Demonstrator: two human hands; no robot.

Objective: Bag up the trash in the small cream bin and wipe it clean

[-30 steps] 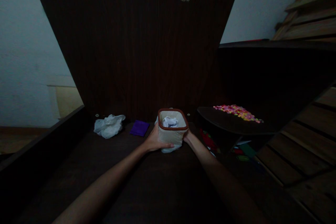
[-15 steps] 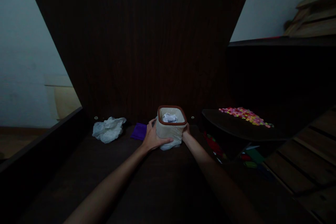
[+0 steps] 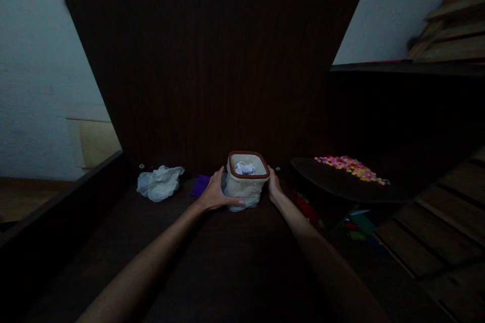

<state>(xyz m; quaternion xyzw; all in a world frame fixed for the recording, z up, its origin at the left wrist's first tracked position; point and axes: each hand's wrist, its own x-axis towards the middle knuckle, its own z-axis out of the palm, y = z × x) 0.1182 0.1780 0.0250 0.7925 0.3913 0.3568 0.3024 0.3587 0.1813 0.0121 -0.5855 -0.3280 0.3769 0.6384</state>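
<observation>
Tub [image 3: 247,181] sits centre frame on the dark table [image 3: 227,262] — beige, square, brown rim, crumpled white paper [image 3: 244,168] inside. Left hand [image 3: 215,195] cups its left side, fingers wrapped along the base; right hand [image 3: 273,190] presses flat on the right wall. Purple cloth [image 3: 199,185] just left, white plastic bag [image 3: 159,182] further left. Coloured beads [image 3: 350,167] on a dark tray [image 3: 333,186] — right of centre.

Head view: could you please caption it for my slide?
Left hand and right hand clasp a red-rimmed container on a dark table.
</observation>
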